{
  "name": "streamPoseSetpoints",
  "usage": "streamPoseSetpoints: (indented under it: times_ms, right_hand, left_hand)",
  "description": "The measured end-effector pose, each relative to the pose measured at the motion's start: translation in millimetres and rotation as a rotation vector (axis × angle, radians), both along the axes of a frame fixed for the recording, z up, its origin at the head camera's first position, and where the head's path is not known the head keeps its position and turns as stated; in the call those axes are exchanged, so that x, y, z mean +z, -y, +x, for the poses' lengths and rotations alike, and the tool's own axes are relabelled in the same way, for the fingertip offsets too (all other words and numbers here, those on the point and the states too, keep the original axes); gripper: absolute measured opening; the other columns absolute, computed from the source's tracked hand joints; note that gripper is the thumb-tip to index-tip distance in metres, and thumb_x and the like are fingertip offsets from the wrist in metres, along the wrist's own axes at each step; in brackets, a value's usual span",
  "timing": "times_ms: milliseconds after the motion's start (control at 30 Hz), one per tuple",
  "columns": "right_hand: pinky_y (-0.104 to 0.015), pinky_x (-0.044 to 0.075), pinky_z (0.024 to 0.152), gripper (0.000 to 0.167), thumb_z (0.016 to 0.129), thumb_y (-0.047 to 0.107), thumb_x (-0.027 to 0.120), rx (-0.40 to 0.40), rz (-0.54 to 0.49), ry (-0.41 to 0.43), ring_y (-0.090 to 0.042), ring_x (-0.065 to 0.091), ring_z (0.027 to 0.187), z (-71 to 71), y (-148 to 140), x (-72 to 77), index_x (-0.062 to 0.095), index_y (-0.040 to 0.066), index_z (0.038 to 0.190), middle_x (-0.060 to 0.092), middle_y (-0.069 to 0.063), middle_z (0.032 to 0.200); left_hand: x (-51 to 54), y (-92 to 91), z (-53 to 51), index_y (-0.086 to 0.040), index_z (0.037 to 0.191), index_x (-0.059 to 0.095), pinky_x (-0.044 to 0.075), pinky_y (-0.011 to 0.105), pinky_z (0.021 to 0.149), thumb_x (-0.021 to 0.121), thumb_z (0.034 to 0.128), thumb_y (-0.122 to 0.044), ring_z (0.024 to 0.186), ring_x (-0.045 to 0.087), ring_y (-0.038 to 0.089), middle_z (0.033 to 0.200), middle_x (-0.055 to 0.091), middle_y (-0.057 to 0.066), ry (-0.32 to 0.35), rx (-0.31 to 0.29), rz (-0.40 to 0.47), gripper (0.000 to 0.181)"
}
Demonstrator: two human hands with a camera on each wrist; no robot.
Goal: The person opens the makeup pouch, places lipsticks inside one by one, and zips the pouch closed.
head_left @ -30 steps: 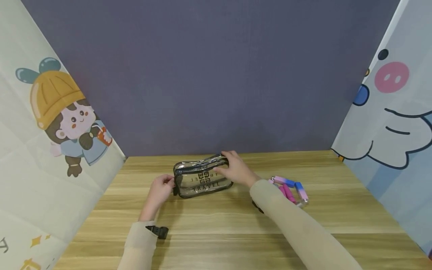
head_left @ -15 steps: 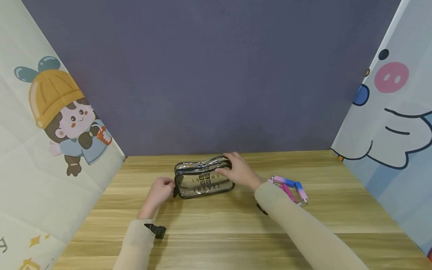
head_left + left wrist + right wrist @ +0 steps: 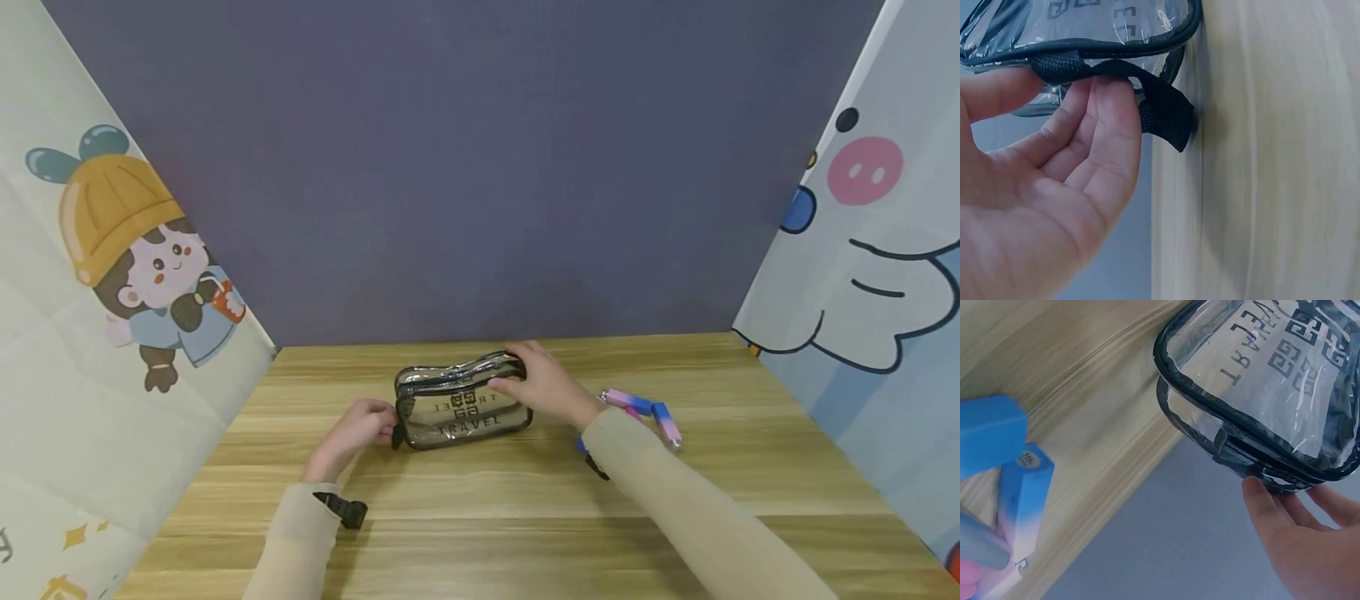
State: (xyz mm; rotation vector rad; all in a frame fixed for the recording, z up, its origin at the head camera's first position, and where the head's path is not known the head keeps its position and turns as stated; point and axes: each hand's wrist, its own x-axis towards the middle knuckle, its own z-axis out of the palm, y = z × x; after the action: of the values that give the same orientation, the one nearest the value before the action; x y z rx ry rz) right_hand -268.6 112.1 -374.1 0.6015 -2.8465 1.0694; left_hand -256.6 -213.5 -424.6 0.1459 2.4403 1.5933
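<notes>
The left hand pinches the strap with thumb and fingers; the right hand grips the pouch at its top far corner, thumb on the near side. The pouch spans the gap between them, its long axis running from the left hand across to the right, the right end slanting a little away from the person. Neither hand is nearer: each touches its own end. Out to the right of the right hand, partly behind its sleeve, lie blocks.
</notes>
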Motion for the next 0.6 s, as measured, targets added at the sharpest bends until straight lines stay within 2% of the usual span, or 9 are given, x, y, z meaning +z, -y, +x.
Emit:
streamPoseSetpoints:
  times_ms: [233, 433, 600]
  right_hand:
    - [-0.059, 0.034, 0.113, 0.081, 0.093, 0.052, 0.069, -0.003, 0.022, 0.032, -0.040, 0.041, 0.141, 6.6, -11, 1.3, 0.042, 0.005, 0.153, 0.043, -0.019, 0.153]
    - [-0.059, 0.033, 0.113, 0.083, 0.091, 0.055, 0.070, -0.010, 0.038, 0.031, -0.039, 0.040, 0.141, 10.6, -18, 0.9, 0.043, 0.007, 0.153, 0.043, -0.017, 0.154]
    - [-0.061, 0.032, 0.113, 0.082, 0.091, 0.056, 0.069, 0.000, 0.055, 0.021, -0.041, 0.036, 0.144, 14.6, -21, 2.3, 0.044, 0.008, 0.153, 0.041, -0.018, 0.156]
  left_hand:
    - [-1.5, -1.9, -0.2, 0.004, 0.087, 0.062, 0.056, 0.033, 0.077, 0.049, 0.0869, 0.004, 0.075, 0.058, 0.015, 0.086, 0.058, 0.006, 0.018, -0.094, 0.087, 0.012]
    - [-1.2, -4.4, 0.5, 0.006, 0.091, 0.061, 0.056, 0.033, 0.075, 0.051, 0.0864, 0.003, 0.074, 0.058, 0.015, 0.085, 0.057, 0.005, 0.022, -0.100, 0.121, 0.011]
    - [0.6, -5.3, 0.1, 0.001, 0.084, 0.058, 0.056, 0.034, 0.075, 0.051, 0.0855, 0.004, 0.072, 0.057, 0.015, 0.082, 0.055, 0.004, 0.006, -0.099, 0.114, 0.007]
